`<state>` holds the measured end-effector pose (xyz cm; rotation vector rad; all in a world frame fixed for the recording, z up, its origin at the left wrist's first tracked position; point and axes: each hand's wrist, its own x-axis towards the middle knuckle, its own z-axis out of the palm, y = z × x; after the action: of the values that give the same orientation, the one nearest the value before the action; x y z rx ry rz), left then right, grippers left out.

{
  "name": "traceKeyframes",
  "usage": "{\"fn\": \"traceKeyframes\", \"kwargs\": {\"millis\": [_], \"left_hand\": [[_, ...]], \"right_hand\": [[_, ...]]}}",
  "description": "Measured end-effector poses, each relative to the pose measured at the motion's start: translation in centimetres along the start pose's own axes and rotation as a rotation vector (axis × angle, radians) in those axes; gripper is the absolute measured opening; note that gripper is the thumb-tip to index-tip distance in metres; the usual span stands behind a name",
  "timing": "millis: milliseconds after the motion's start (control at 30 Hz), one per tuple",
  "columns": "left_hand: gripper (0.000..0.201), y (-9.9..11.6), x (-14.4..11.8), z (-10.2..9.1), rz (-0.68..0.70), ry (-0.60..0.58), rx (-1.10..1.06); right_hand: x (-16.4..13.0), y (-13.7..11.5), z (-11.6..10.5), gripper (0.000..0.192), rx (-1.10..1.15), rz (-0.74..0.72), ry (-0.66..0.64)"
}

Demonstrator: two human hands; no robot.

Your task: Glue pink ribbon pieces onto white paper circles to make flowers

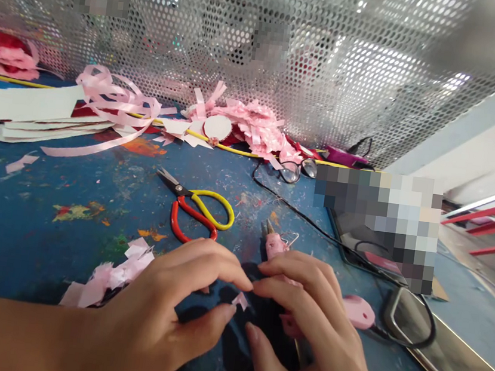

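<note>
My left hand [170, 296] hovers over the table with its fingers curved and apart. Its thumb tip touches, or is just beside, a small folded piece of pink ribbon [241, 301]; I cannot tell which. Facing it, my right hand [315, 326] has thumb and fingers spread, and the fingertips of both hands nearly meet. Partly hidden beneath the right hand lies a pink glue gun [275, 246], metal nozzle pointing away. Scissors [195, 203] with one red and one yellow handle rest beyond the left hand. Cut pink ribbon pieces [122, 269] lie beside that hand.
Along the back of the paint-stained blue table [81, 213] are pink ribbon [114, 97], white card strips [27, 101], pink fabric petals [255, 123] and eyeglasses [292, 172]. A perforated metal panel [193, 40] stands behind. A black cord [301, 219] crosses the right side.
</note>
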<state>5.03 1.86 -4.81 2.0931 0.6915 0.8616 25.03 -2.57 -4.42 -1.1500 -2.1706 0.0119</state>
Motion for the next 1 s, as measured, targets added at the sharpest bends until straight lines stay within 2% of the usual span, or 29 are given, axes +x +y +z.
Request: {"fn": "traceKeyframes", "kwargs": {"millis": [167, 400, 500, 600, 700, 867, 1000], "left_hand": [[0.033, -0.14, -0.21, -0.17, -0.045, -0.021, -0.048], [0.025, -0.77, -0.11, 0.5, -0.164, 0.007, -0.205], [0.027, -0.82, -0.11, 0.63, -0.227, -0.012, -0.253], [0.03, -0.67, -0.14, 0.54, -0.268, -0.053, -0.195], [0.03, -0.62, -0.09, 0.32, -0.19, -0.07, -0.093], [0.011, -0.49, 0.18, -0.11, -0.066, -0.128, -0.081], [0.016, -0.33, 0.29, -0.2, -0.03, -0.135, -0.078]], "right_hand": [[-0.2, -0.07, -0.03, 0.03, 0.0, -0.053, -0.003], [-0.34, 0.09, -0.01, 0.037, -0.035, -0.116, 0.003], [-0.61, 0.23, 0.05, 0.043, 0.021, -0.078, 0.034], [-0.81, 0.29, 0.05, 0.044, 0.09, -0.024, 0.125], [-0.75, 0.31, -0.17, 0.034, 0.078, 0.011, 0.159], [-0.48, 0.27, -0.59, 0.016, -0.012, 0.018, 0.061], [-0.37, 0.12, -0.56, 0.021, -0.01, 0.006, 0.041]]}}
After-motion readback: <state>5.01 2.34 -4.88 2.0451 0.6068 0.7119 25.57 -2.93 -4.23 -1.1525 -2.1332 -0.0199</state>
